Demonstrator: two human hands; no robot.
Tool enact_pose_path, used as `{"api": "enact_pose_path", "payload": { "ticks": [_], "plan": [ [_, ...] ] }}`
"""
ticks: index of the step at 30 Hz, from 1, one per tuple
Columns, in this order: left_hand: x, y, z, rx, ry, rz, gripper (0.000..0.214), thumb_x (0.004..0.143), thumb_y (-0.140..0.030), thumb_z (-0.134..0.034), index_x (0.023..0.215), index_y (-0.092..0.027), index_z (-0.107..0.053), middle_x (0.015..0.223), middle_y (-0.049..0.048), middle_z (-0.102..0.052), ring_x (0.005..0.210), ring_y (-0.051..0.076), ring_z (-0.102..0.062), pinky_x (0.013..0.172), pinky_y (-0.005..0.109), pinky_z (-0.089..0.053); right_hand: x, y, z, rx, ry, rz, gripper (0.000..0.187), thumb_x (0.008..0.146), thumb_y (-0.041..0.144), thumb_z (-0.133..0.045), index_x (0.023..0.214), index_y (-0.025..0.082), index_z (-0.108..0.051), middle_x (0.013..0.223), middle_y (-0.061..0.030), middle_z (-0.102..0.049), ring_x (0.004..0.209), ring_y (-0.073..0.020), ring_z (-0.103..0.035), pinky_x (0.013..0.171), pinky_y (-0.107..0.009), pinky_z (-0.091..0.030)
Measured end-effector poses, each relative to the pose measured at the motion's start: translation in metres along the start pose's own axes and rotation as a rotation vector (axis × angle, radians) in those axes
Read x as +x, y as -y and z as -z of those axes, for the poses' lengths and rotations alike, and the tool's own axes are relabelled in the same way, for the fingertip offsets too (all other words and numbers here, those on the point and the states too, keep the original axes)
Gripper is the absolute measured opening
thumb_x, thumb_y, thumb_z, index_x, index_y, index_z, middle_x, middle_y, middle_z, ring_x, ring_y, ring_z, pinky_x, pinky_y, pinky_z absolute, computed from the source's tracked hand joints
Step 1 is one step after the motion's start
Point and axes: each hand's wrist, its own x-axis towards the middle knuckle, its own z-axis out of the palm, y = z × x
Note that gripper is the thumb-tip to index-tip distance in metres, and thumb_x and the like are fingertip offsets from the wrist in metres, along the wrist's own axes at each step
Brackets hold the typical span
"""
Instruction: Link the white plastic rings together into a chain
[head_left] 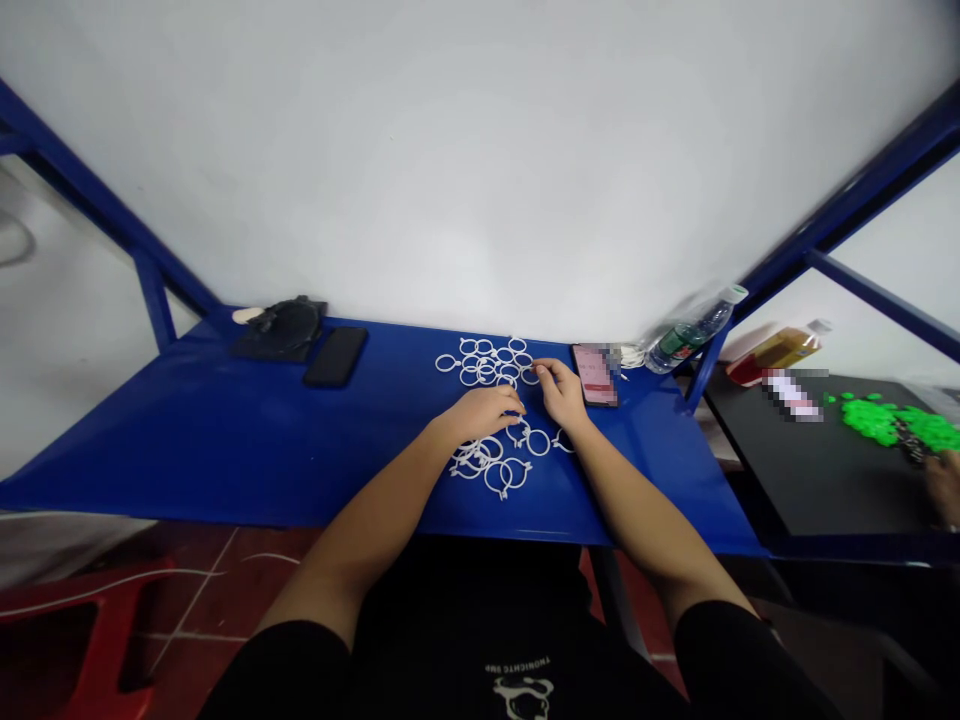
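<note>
Many thin white plastic rings with small clip tabs lie on the blue table (202,440). One loose group of rings (487,362) is at the back, near the wall. A nearer group of rings (499,475) spreads in front of my left hand (484,410). The left fingers are pinched together at a white ring, their tips pointing right. Just right of it, my right hand (561,390) has thumb and fingers closed at the edge of a white ring (529,374) of the back group. Another ring (562,440) is partly hidden under my right forearm.
A lit phone (596,375), a white cable (631,355) and a water bottle (694,330) stand at right. A dark phone (336,357) and black pouch (281,330) lie at left. Beyond the blue frame, another person's hand (943,485) is by green pieces (870,420).
</note>
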Motion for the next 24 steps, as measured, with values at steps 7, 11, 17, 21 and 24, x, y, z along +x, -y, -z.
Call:
{"api": "enact_pose_path", "payload": {
  "ticks": [7,11,17,21,24],
  "plan": [
    [0.002,0.003,0.001,0.013,-0.253,0.059,0.012,0.096,-0.024,-0.065,0.100,-0.023,-0.077,0.101,0.0029,-0.076,0.094,0.018,-0.070,0.083,0.031,-0.053,-0.005,0.011,-0.001,-0.049,0.080,0.189,0.024,0.102,0.041,-0.059,0.102,0.023,-0.074,0.097,-0.0065,-0.077,0.087,-0.0212,-0.071,0.082,-0.036,-0.056],
    [0.005,0.004,0.002,-0.028,-0.472,0.125,0.010,0.093,-0.021,-0.068,0.100,-0.022,-0.076,0.095,0.0027,-0.077,0.084,0.016,-0.070,0.078,0.029,-0.052,-0.008,0.019,-0.001,-0.088,0.155,0.305,0.019,0.101,0.037,-0.062,0.105,0.023,-0.074,0.090,-0.0051,-0.075,0.081,-0.0193,-0.069,0.078,-0.033,-0.055],
    [0.007,0.002,0.001,-0.055,-0.588,0.129,0.007,0.090,-0.018,-0.070,0.096,-0.019,-0.074,0.086,0.0021,-0.076,0.072,0.013,-0.066,0.071,0.027,-0.050,-0.007,0.019,-0.002,-0.130,0.162,0.348,0.017,0.102,0.034,-0.064,0.107,0.023,-0.074,0.091,-0.0059,-0.076,0.082,-0.0195,-0.070,0.077,-0.033,-0.055],
    [0.007,0.001,0.002,-0.067,-0.588,0.115,0.005,0.091,-0.020,-0.070,0.092,-0.019,-0.074,0.076,-0.0002,-0.072,0.065,0.012,-0.062,0.067,0.027,-0.048,-0.007,0.019,-0.001,-0.157,0.176,0.343,0.016,0.103,0.032,-0.061,0.105,0.024,-0.075,0.096,-0.0063,-0.078,0.087,-0.0208,-0.072,0.081,-0.034,-0.056],
    [0.007,0.001,0.002,-0.094,-0.577,0.122,0.005,0.091,-0.022,-0.070,0.092,-0.019,-0.074,0.073,-0.0012,-0.070,0.060,0.011,-0.060,0.066,0.026,-0.047,-0.008,0.019,-0.001,-0.148,0.177,0.357,0.016,0.104,0.029,-0.059,0.106,0.024,-0.074,0.098,-0.0065,-0.078,0.089,-0.0210,-0.073,0.083,-0.034,-0.056]
  ]
}}
